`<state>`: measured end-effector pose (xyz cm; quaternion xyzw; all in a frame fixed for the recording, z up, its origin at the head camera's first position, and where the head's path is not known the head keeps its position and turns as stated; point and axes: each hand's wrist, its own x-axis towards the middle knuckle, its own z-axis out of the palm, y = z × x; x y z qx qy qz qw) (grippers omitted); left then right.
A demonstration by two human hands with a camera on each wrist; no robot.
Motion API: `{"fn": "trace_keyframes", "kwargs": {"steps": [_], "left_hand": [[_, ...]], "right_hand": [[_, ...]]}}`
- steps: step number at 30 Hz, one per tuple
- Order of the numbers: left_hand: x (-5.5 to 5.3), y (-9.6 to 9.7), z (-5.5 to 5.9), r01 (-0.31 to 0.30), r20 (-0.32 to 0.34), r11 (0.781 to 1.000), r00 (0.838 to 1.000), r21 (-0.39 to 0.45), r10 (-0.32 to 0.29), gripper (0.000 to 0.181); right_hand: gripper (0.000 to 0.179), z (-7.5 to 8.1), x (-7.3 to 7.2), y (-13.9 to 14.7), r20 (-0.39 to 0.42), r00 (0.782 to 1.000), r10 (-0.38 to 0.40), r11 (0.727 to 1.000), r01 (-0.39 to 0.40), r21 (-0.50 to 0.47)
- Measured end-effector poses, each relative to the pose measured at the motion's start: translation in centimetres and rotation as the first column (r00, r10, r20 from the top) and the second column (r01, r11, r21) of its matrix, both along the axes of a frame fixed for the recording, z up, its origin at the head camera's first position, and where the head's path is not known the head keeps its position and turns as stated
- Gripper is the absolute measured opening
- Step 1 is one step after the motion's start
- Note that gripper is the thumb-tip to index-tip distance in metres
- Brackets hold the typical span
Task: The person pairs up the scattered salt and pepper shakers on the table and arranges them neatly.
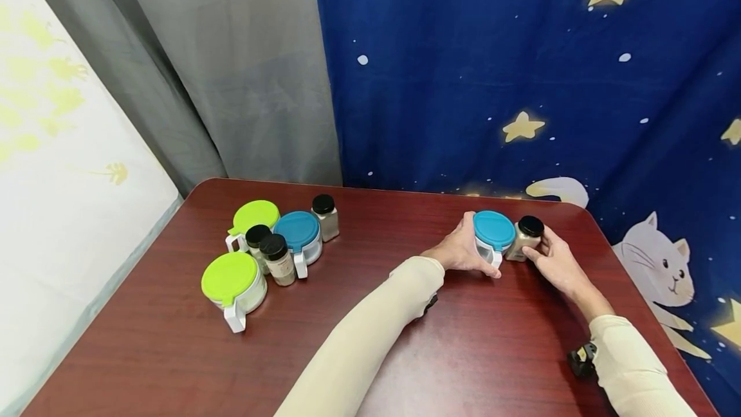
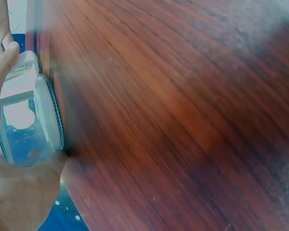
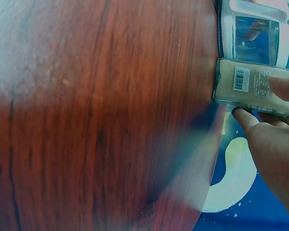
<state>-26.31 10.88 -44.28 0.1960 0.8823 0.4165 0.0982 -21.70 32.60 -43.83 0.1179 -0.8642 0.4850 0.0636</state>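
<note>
At the table's right side my left hand [image 1: 461, 250] holds a seasoning jar with a blue lid [image 1: 494, 230], thumb in front by its white handle and fingers at its far left side. Right beside that jar stands a square glass spice bottle with a black cap [image 1: 523, 241]. My right hand [image 1: 557, 265] pinches this bottle from the right between thumb and fingers. In the right wrist view, a barcode label shows on the spice bottle [image 3: 241, 82], close against the clear jar [image 3: 255, 41]. The left wrist view shows the jar's clear body [image 2: 26, 127] between thumb and fingers.
On the left of the brown table [image 1: 370, 352] stand two green-lidded jars [image 1: 229, 278], another blue-lidded jar [image 1: 298, 230] and three black-capped spice bottles [image 1: 280, 266], grouped together. A blue curtain [image 1: 428, 82] and a grey curtain [image 1: 249, 82] hang behind the back edge.
</note>
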Motion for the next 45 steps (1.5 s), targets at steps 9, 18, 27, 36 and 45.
{"fn": "trace_keyframes", "kwargs": {"steps": [9,18,27,36,45], "left_hand": [[0.1,-0.3,0.3,-0.026,-0.011,0.996,1.0,-0.089,0.025,0.135],[0.4,-1.2,1.8,0.038,-0.063,0.999,0.997,-0.031,-0.04,0.144],[0.4,-2.9,4.1,0.022,-0.138,0.996,0.99,-0.084,-0.033,0.14],[1.1,-5.0,4.8,0.03,-0.139,0.998,0.989,-0.061,-0.038,0.134],[2.6,-6.3,5.9,0.01,-0.255,0.993,0.966,-0.116,-0.039,0.127]], "right_hand": [[0.077,0.3,0.1,0.1,0.092,0.995,-0.048,0.998,0.045,0.037],[0.07,2.2,1.1,0.8,-0.083,0.991,-0.107,0.994,0.106,-0.019],[0.06,3.8,2.2,-0.1,-0.187,0.954,-0.235,0.952,0.265,0.155],[0.061,4.3,3.3,-0.6,-0.182,0.956,-0.228,0.934,0.268,0.236],[0.056,5.1,4.5,-1.7,-0.255,0.928,-0.272,0.925,0.325,0.196]]}}
